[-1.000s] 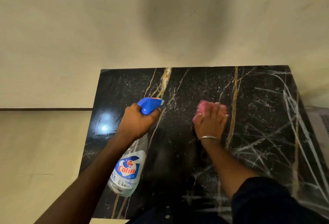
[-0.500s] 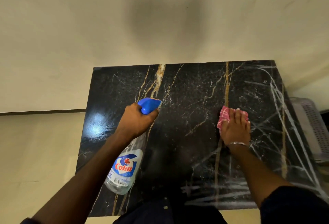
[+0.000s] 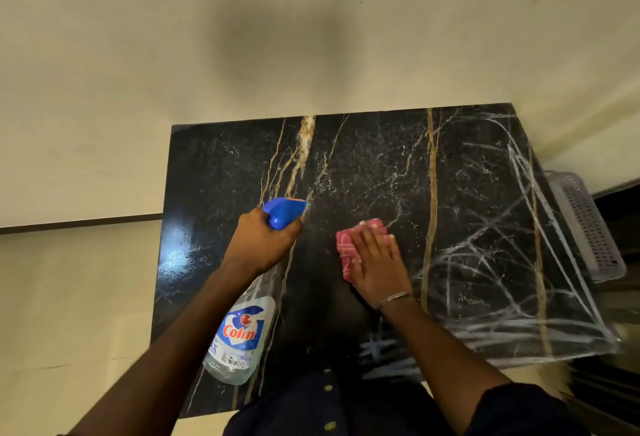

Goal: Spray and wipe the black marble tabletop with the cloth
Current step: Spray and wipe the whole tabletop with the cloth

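Both hands work over the black marble tabletop (image 3: 214, 172). Near its middle, the right hand (image 3: 375, 262) lies flat, fingers spread, pressing the pink cloth (image 3: 346, 245) onto the stone. Just left of the cloth, the left hand (image 3: 259, 241) is wrapped around the spray bottle (image 3: 239, 335), apparently held above the surface.

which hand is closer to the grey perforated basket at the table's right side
Right. The right hand, flat on the pink cloth, sits mid-table, clearly short of the basket. The left hand grips the spray bottle farther left.
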The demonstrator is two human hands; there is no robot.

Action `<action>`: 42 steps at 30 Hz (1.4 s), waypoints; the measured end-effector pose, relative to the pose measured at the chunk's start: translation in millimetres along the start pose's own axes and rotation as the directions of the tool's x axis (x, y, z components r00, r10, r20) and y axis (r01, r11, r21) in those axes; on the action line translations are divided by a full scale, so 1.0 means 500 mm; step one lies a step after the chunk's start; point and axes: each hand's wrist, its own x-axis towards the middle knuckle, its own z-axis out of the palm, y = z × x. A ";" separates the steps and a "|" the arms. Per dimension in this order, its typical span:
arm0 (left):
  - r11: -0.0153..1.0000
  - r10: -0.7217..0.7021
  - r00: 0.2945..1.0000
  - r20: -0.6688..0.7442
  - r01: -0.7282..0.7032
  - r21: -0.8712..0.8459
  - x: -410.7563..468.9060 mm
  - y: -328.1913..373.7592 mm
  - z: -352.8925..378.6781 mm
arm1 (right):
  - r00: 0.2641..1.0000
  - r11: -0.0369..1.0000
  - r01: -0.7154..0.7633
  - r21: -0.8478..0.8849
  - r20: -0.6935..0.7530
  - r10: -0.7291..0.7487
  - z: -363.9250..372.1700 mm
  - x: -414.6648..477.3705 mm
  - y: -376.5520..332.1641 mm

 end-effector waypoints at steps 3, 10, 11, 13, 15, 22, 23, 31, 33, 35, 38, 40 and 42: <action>1.000 0.022 1.000 0.001 -0.022 0.012 -0.001 -0.006 -0.008 | 0.971 0.973 -0.231 0.011 -0.051 0.232 -0.015 0.001 0.108; 0.998 0.030 0.999 0.029 -0.032 0.054 -0.002 -0.016 -0.014 | 0.853 0.839 -0.508 0.193 -0.021 0.522 -0.044 0.046 0.171; 0.997 0.031 0.999 0.030 -0.033 0.063 -0.003 -0.019 -0.011 | 0.868 0.859 -0.480 0.180 -0.043 0.495 -0.038 0.038 0.141; 0.997 0.029 0.998 0.047 -0.033 0.076 -0.008 -0.026 0.000 | 0.915 0.918 -0.377 0.125 -0.105 0.390 -0.012 0.009 0.065; 0.996 0.022 0.998 0.065 -0.027 0.082 -0.013 -0.031 0.015 | 0.961 0.968 -0.232 0.096 -0.128 0.243 0.012 -0.018 -0.004; 0.995 0.044 0.997 0.062 -0.049 0.085 -0.032 -0.029 0.040 | 0.996 0.999 -0.002 -0.049 -0.094 -0.003 0.014 -0.047 0.114; 0.995 0.038 0.997 0.061 -0.043 0.084 -0.035 -0.029 0.038 | 0.989 0.994 -0.105 -0.024 -0.109 0.102 0.005 -0.036 0.146; 0.996 -0.005 0.999 0.047 0.001 0.090 -0.059 -0.037 0.049 | 0.896 0.895 -0.428 0.126 -0.074 0.439 -0.013 -0.016 0.079; 0.996 -0.023 0.998 0.059 0.017 0.088 -0.063 -0.037 0.058 | 0.944 0.946 -0.310 0.096 -0.089 0.318 0.017 -0.047 -0.005; 0.996 -0.038 0.997 0.068 0.033 0.085 -0.063 -0.038 0.066 | 0.981 0.985 -0.164 0.052 -0.091 0.168 0.041 -0.071 -0.050; 0.995 -0.043 0.996 0.081 0.036 0.093 -0.061 -0.032 0.072 | 0.997 0.999 0.028 -0.016 -0.066 -0.029 0.040 -0.077 -0.006; 0.996 -0.029 0.997 0.076 0.022 0.089 -0.060 -0.030 0.066 | 0.998 0.999 0.031 -0.039 -0.051 -0.033 0.031 -0.069 0.053; 0.996 -0.004 0.999 0.049 -0.001 0.090 -0.064 -0.024 0.056 | 0.989 0.991 -0.129 -0.026 -0.071 0.127 0.022 -0.059 0.121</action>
